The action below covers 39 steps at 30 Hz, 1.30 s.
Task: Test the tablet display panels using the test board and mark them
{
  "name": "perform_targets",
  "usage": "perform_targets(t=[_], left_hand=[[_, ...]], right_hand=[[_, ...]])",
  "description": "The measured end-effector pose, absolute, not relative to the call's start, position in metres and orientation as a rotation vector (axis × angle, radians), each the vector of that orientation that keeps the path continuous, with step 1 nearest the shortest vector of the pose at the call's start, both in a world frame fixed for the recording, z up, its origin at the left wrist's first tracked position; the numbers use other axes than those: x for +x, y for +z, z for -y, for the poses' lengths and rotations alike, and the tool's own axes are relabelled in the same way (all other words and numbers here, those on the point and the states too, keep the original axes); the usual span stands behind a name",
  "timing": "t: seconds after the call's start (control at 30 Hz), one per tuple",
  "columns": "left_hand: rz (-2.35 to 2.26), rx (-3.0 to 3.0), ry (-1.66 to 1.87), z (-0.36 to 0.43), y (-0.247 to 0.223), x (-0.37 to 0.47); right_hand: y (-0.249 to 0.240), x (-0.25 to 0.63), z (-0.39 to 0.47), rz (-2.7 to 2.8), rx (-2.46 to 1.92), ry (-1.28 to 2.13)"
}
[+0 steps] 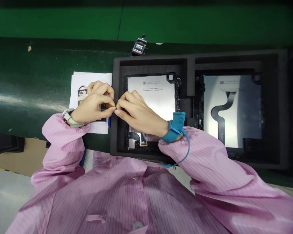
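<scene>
Left hand (96, 100) and right hand (140, 112) apparently pinch a small amber strip (109, 105) over a black foam tray (190, 76). Loosened grip could drop it.

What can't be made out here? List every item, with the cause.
All in the head view:
Small piece between the left hand and right hand: mostly hidden by fingertips.
Circuit board on the white paper: partly covered by the left hand.
Left panel: partly behind the right hand; its print too small.
Tally counter: digits too small.
</scene>
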State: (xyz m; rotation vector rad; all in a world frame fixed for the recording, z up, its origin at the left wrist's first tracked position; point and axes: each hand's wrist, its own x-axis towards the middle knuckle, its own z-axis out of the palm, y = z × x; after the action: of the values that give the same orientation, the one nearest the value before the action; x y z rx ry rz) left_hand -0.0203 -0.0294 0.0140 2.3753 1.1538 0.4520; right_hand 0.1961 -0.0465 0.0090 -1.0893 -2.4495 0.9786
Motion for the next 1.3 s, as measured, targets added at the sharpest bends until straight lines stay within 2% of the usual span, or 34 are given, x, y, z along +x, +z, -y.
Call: perform_targets(t=[0.13,0.23,0.33,0.5,0.73,0.87,1.0,1.1,1.3], left_hand=[[-1.316,2.462,0.614,0.043,0.028,-0.023],[-1.428,2.536,0.986,0.074,0.052,-0.012],[-1.091,2.619,1.166,0.117,0.073,0.017],[-0.733,2.575,0.947,0.165,0.081,0.07],[-0.647,2.836,1.09,0.188,0.062,0.067],[-0.861,2.885,1.185,0.2,0.039,0.071],[-1.247,2.685,1.331,0.211,0.028,0.099],[-1.495,2.5,1.314,0.215,0.029,0.116],[-1.446,2.357,1.191,0.213,0.04,0.111]], right_hand=[[0.025,0.194,0.06,2.405,-1.25,0.74],[0.041,0.192,0.082,2.484,-1.47,0.503],[0.049,0.182,0.106,2.541,-1.628,0.509],[0.045,0.162,0.127,2.541,-1.559,0.403],[0.043,0.167,0.114,2.409,-1.529,0.288],[0.045,0.171,0.104,2.322,-1.584,0.273],[0.043,0.17,0.1,2.258,-1.598,0.252],[0.04,0.17,0.098,2.239,-1.597,0.249],[0.035,0.174,0.094,2.245,-1.617,0.232]])
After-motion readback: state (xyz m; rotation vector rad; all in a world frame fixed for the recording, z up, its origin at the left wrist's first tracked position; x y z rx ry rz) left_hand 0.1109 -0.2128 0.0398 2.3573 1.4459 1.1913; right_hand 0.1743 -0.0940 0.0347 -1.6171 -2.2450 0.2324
